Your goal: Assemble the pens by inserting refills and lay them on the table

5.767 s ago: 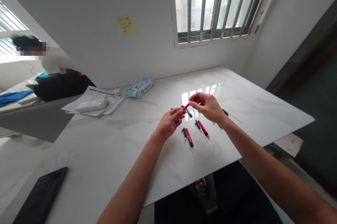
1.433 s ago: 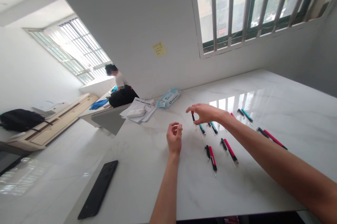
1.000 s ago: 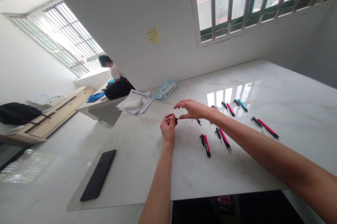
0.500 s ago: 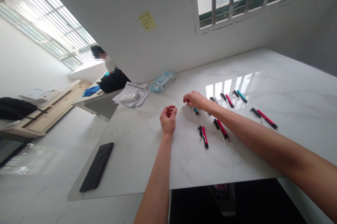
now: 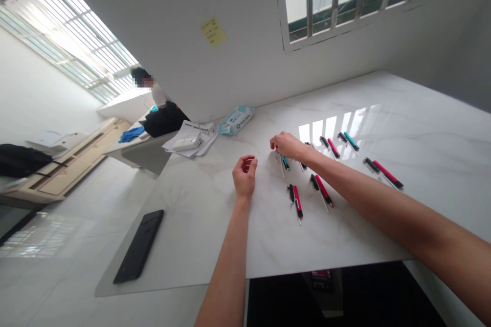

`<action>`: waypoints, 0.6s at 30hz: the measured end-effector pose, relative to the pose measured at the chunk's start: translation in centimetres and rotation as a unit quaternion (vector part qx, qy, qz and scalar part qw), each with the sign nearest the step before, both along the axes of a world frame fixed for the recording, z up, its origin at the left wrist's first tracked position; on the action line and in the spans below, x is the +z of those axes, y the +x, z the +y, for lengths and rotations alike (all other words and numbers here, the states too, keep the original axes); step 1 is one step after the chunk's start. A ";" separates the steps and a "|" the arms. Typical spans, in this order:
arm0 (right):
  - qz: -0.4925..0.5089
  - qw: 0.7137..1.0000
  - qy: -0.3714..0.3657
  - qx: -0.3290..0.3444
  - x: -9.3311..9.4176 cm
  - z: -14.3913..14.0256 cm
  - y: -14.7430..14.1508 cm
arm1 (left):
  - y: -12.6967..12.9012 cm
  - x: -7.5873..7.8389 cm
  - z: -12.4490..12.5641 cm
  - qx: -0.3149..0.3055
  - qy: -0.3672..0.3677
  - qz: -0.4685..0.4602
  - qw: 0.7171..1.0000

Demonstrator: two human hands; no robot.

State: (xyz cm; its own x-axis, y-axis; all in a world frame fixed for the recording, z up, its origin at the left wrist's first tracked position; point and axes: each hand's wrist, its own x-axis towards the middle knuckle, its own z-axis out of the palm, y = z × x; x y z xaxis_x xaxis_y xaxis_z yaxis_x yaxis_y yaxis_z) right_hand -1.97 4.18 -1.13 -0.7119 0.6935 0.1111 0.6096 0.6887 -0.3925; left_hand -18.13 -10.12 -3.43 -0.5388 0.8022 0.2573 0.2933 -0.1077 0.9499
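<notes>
Over the table (image 5: 215, 230), my left hand (image 5: 244, 176) rests with its fingers loosely curled and the thumb apart from them; nothing shows in it. My right hand (image 5: 287, 144) bends down at the far end of a teal pen barrel (image 5: 285, 162). Its fingertips are pressed together, and what they hold is hidden. A thin white refill (image 5: 281, 166) lies beside that barrel. Nearer me are a red pen barrel (image 5: 297, 201) with a black cap (image 5: 291, 193), and another red barrel (image 5: 324, 190). My right forearm partly covers more pen parts.
Farther right lie a red barrel (image 5: 387, 173), a smaller red one (image 5: 333, 148) and a teal one (image 5: 351, 140), each with cap and refill. A wipes pack (image 5: 237, 120) and papers (image 5: 186, 145) sit by the wall. A black phone (image 5: 138, 246) lies left; a person (image 5: 159, 96) sits beyond.
My right hand has shifted slightly to the right, and more of the teal barrel shows below it. My left hand stays as it was.
</notes>
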 end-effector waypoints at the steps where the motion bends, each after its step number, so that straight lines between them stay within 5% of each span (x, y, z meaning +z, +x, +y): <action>1: 0.004 1.000 0.000 -0.002 0.0 0.0 0.0 | 0.0 -0.1 0.0 -0.001 0.000 0.001 1.000; 8: 0.129 0.990 -0.060 0.004 1.0 0.1 0.2 | 0.0 0.1 -0.2 -0.004 -0.005 0.005 1.000; 13: 0.301 0.918 -0.238 0.104 1.7 -0.5 -0.7 | -0.1 0.1 -0.2 -0.009 -0.002 0.010 1.000; 18: 0.320 0.881 -0.320 0.142 1.3 -1.0 -1.5 | -0.5 -0.2 -0.1 -0.020 0.009 0.007 1.000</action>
State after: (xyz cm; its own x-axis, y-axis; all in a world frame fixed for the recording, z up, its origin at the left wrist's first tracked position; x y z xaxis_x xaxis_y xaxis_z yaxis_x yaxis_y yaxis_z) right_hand -3.49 3.21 0.14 -0.8000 0.5644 0.2035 -0.0375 0.2914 -0.9559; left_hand -18.62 -10.24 -3.67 -0.5026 0.8182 0.2792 0.3018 -0.1366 0.9435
